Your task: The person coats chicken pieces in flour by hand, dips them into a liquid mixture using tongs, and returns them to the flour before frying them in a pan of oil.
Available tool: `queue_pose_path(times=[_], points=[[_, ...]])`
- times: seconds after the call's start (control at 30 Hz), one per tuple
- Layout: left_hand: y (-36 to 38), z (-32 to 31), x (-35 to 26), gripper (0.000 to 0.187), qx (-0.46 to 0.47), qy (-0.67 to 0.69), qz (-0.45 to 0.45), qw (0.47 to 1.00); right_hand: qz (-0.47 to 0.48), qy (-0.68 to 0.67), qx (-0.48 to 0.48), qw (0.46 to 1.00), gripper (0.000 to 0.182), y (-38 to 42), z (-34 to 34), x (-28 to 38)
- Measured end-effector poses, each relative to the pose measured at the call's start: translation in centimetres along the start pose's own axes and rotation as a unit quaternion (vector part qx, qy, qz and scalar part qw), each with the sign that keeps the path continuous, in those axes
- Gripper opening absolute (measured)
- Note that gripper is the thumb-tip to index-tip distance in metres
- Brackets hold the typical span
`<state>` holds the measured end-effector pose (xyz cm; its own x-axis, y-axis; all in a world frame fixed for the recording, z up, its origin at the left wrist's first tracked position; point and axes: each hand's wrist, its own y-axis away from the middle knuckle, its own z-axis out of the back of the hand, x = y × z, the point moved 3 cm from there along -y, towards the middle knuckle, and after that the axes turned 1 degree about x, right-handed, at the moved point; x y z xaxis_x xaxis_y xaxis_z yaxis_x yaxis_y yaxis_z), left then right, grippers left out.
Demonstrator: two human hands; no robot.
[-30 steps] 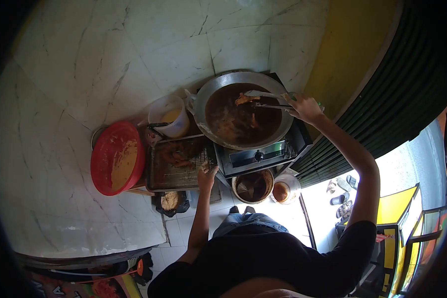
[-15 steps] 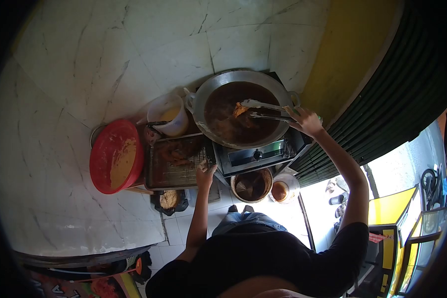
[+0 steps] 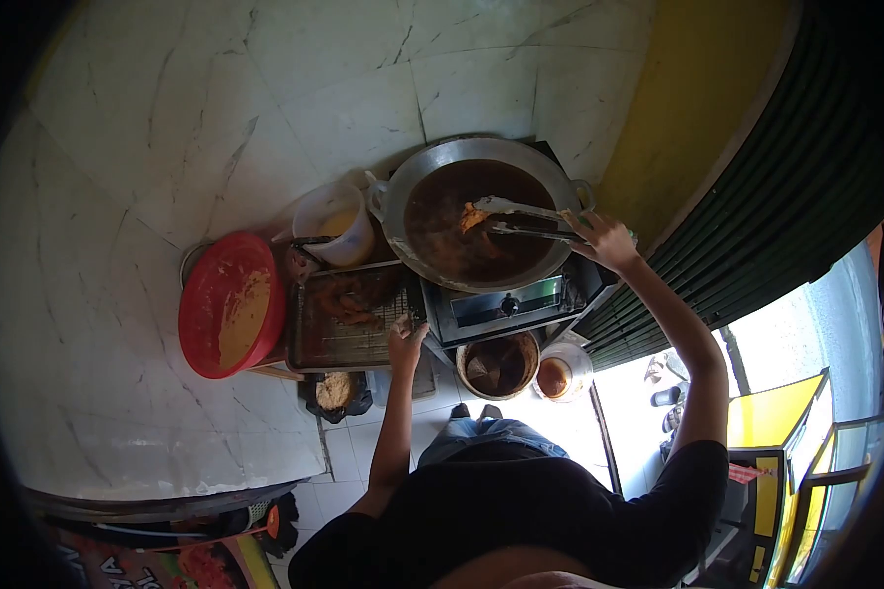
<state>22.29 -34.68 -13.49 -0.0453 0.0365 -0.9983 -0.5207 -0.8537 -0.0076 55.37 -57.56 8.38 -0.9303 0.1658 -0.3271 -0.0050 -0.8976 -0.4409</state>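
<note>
My right hand point(image 3: 609, 243) is closed round the handle end of metal tongs point(image 3: 532, 208), reaching in from the right side of a wide wok point(image 3: 403, 245) of dark oil. A golden-brown fried piece point(image 3: 472, 217) sits at the tips of the tongs, over the oil. My left hand point(image 3: 406, 346) grips the near right corner of a metal tray point(image 3: 314, 365) with a wire rack. Several browned fried pieces point(image 3: 349, 299) lie toward the back of that tray, left of the wok.
The wok stands on a stove point(image 3: 501, 306). Left of the tray is a red basin point(image 3: 192, 324) with pale batter or flour; behind it, a white bucket point(image 3: 349, 243). Below the stove stand a pot point(image 3: 465, 388) and a clear tub point(image 3: 581, 365). A ribbed dark shutter point(image 3: 737, 236) borders the right.
The tongs and the fried piece stay over the oil, with only a slight shift. My left hand remains at the tray's corner, its fingers slightly moved.
</note>
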Motion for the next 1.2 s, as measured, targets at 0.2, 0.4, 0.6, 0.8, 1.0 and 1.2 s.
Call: queue_pose_path(times=[0.2, 0.4, 0.6, 0.8, 1.0, 1.2], points=[[-0.3, 0.3, 1.1, 0.058, -0.01, -0.049, 0.015, 0.999, -0.005, -0.012, -0.011, 1.0, 0.06, 0.3, -0.2, 0.3], [0.2, 0.1, -1.0, 0.057, -0.01, -0.052, 0.01, 0.999, -0.026, -0.034, 0.035, 0.998, 0.056, 0.7, -0.8, 0.5], [-0.3, 0.1, 0.6, 0.053, -0.021, -0.02, -0.005, 1.0, -0.004, -0.025, -0.005, 1.0, 0.058, 0.6, -0.3, 0.5], [-0.3, 0.1, 0.8, 0.052, -0.007, -0.011, 0.0, 1.0, 0.004, -0.019, 0.014, 1.0, 0.059, 0.5, -0.6, 0.5], [-0.7, 0.2, 2.1, 0.054, -0.007, -0.02, -0.012, 1.0, -0.008, -0.042, 0.036, 0.998, 0.058, 0.1, -0.4, 0.9], [-0.2, 0.1, 1.0, 0.056, -0.01, -0.011, 0.008, 1.0, 0.004, -0.036, 0.015, 0.999, 0.06, -0.3, -0.1, 1.3]])
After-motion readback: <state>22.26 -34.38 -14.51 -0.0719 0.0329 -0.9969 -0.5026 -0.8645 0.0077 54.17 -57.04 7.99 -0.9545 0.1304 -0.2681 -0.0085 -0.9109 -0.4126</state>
